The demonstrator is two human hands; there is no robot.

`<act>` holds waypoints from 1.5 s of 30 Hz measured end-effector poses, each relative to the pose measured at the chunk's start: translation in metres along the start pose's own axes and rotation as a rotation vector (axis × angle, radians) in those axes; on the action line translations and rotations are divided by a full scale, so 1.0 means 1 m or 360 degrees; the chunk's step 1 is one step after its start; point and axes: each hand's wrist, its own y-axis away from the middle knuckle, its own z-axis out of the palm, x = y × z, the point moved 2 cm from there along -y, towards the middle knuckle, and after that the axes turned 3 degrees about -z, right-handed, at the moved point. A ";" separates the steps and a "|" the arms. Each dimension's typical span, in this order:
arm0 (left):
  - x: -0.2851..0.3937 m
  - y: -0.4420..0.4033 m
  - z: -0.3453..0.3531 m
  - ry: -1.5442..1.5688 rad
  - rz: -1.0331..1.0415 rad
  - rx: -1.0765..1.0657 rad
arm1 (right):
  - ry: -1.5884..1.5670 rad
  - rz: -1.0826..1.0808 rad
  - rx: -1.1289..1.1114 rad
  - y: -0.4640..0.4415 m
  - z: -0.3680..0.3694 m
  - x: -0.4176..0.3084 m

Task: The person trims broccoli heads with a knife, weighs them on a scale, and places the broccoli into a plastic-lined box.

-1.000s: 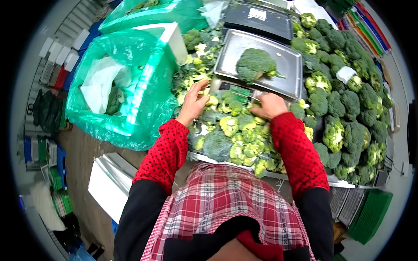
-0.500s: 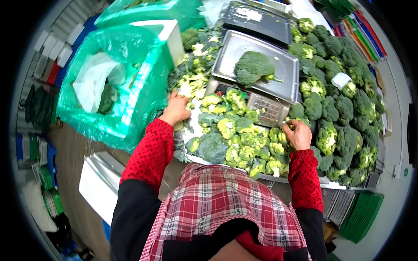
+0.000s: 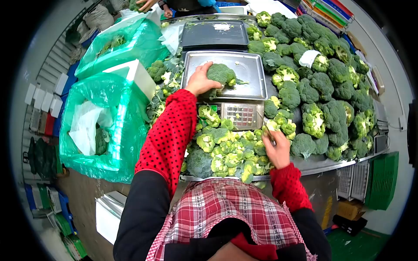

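My left hand [image 3: 201, 81] is closed around the left side of a broccoli head [image 3: 222, 75], which is over the metal weighing pan [image 3: 250, 89]. The pan tops a scale with a keypad [image 3: 241, 114]. Lower down, my right hand [image 3: 277, 148] has its fingers curled round a thin, dark, knife-like tool [image 3: 270, 135], mostly hidden by the fingers. Beside that hand, cut broccoli florets [image 3: 230, 150] form a pile along the table's front edge. A larger dark green broccoli head [image 3: 199, 163] sits at the pile's left end.
Whole broccoli heads [image 3: 335, 104] are heaped on the right. Two boxes lined with green plastic bags [image 3: 109, 126] stand on the left. Behind the pan is a dark tray [image 3: 214, 34]. Another person's hand [image 3: 147, 4] shows at the top. Green crates [image 3: 382, 180] stand lower right.
My left hand has moved from the trimmings at the left up to the pan and taken hold of the broccoli head there. My right hand stays beside the floret pile. The view has shifted.
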 end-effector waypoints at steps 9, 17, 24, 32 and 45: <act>-0.001 0.016 -0.016 0.1637 -0.0494 0.0033 | -0.0279 0.1143 0.0218 0.161 -0.052 0.034; 0.064 0.061 0.005 0.2380 -0.0427 -0.0208 | -0.0625 0.0786 0.0082 0.094 -0.024 0.013; 0.051 0.023 -0.002 0.0600 0.0093 0.0264 | -0.0551 0.0798 0.0221 0.117 -0.023 0.027; 0.120 0.111 0.050 -0.0347 0.1478 0.0207 | -0.1043 0.1642 0.0257 0.210 -0.016 0.030; 0.088 0.215 0.129 -0.0752 0.1534 -0.0530 | -0.0614 0.1227 0.0786 0.180 0.078 -0.002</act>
